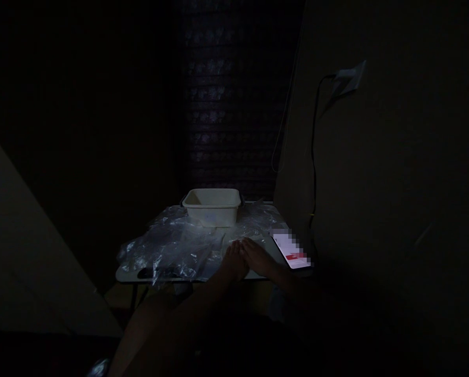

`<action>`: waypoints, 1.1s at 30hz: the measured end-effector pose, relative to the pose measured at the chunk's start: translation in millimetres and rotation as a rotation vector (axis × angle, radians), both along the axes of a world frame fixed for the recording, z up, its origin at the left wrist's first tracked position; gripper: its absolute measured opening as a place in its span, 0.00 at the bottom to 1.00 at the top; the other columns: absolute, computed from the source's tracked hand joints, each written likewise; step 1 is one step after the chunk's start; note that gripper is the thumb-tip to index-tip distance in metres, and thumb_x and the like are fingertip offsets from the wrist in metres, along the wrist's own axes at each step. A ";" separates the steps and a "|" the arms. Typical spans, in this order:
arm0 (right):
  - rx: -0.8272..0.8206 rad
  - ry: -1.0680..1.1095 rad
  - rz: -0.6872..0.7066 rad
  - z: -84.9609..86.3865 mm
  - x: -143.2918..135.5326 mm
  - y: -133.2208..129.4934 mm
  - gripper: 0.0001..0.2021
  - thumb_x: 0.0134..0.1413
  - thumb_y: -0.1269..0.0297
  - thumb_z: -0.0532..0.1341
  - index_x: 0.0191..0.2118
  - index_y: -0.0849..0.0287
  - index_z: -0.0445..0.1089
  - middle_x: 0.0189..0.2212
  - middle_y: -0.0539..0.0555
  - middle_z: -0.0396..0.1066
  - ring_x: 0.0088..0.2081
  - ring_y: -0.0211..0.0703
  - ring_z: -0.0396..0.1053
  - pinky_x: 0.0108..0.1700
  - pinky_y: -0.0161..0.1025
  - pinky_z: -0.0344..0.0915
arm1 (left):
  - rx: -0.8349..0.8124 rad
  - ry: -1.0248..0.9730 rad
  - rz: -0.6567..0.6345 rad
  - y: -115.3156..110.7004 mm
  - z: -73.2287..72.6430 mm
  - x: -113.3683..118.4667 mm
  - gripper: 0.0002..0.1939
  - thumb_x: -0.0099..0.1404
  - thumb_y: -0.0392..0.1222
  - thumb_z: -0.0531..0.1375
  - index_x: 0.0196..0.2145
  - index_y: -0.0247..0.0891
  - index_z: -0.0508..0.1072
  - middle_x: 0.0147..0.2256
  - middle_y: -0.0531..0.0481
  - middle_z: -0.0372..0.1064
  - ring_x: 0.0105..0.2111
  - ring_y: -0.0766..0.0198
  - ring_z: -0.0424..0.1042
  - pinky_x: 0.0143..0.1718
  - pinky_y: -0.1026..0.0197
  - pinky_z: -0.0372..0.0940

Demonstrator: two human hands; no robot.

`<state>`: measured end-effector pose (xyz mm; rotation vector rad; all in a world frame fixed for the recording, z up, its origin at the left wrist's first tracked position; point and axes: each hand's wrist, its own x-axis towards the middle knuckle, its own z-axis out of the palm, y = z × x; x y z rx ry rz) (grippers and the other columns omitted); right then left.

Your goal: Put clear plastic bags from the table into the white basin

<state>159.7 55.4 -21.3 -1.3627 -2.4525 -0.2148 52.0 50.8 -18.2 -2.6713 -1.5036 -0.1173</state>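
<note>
In dim light, my left hand point(235, 262) and my right hand point(256, 256) come together over the front edge of a small table point(263, 274). Their fingertips meet near the middle, just in front of a white rectangular tub point(213, 214). The fingers look bent or pressed together, but the dark hides whether anything small is between them. Clear crumpled plastic bags point(171, 246) lie to the left of my hands. To the right rests a lit phone point(291, 248), screen up and partly pixelated.
More clear plastic point(258, 215) lies right of the tub. Behind the table hangs a dark patterned blind point(219, 104) with a looped cord. A black cable point(313, 157) runs down from a wall outlet point(348, 78) on the right.
</note>
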 end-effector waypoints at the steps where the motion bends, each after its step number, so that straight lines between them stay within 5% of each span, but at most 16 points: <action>1: -0.004 -0.019 -0.013 -2.8 0.2 0.2 0.21 0.51 0.64 0.37 0.46 0.69 0.53 0.46 0.59 0.54 0.49 0.39 0.46 0.48 0.39 0.46 | -0.002 -0.003 0.014 -0.7 -1.7 0.4 0.26 0.55 0.43 0.39 0.50 0.25 0.44 0.51 0.37 0.41 0.50 0.54 0.38 0.46 0.54 0.40; 7: -0.039 -0.114 -0.164 -10.6 13.4 -4.5 0.24 0.50 0.59 0.34 0.48 0.67 0.50 0.49 0.59 0.48 0.51 0.44 0.42 0.48 0.46 0.41 | 0.055 -0.023 0.141 -3.0 -5.4 -2.2 0.29 0.55 0.48 0.36 0.48 0.22 0.48 0.49 0.34 0.43 0.50 0.51 0.39 0.46 0.53 0.38; 14: -0.040 -0.120 -0.327 0.9 22.8 -8.6 0.28 0.49 0.55 0.33 0.48 0.70 0.49 0.49 0.62 0.48 0.51 0.47 0.41 0.48 0.49 0.36 | 0.122 -0.030 0.213 -1.8 -3.7 -7.8 0.38 0.52 0.58 0.35 0.47 0.19 0.50 0.48 0.29 0.45 0.48 0.46 0.41 0.45 0.48 0.36; 18: -0.003 -0.120 -0.246 1.3 16.9 -3.7 0.26 0.50 0.58 0.32 0.49 0.69 0.48 0.49 0.60 0.48 0.51 0.44 0.42 0.48 0.46 0.38 | 0.117 -0.026 0.044 2.6 -1.4 -6.9 0.29 0.56 0.49 0.33 0.48 0.24 0.50 0.49 0.37 0.44 0.50 0.54 0.40 0.47 0.53 0.37; 22: -0.028 -0.134 -0.127 -6.8 11.5 -1.5 0.25 0.50 0.59 0.31 0.49 0.67 0.48 0.50 0.58 0.47 0.51 0.41 0.41 0.48 0.43 0.39 | 0.081 -0.019 0.036 6.5 -5.6 -5.6 0.25 0.57 0.43 0.33 0.48 0.24 0.49 0.50 0.37 0.44 0.50 0.57 0.41 0.46 0.55 0.40; 33: -0.135 -0.106 -0.264 -4.4 20.7 -8.1 0.29 0.47 0.52 0.32 0.50 0.66 0.46 0.50 0.61 0.43 0.52 0.46 0.38 0.47 0.52 0.33 | 0.130 0.010 0.177 1.3 -1.4 -13.9 0.35 0.53 0.57 0.34 0.49 0.25 0.48 0.48 0.30 0.44 0.49 0.47 0.41 0.44 0.47 0.35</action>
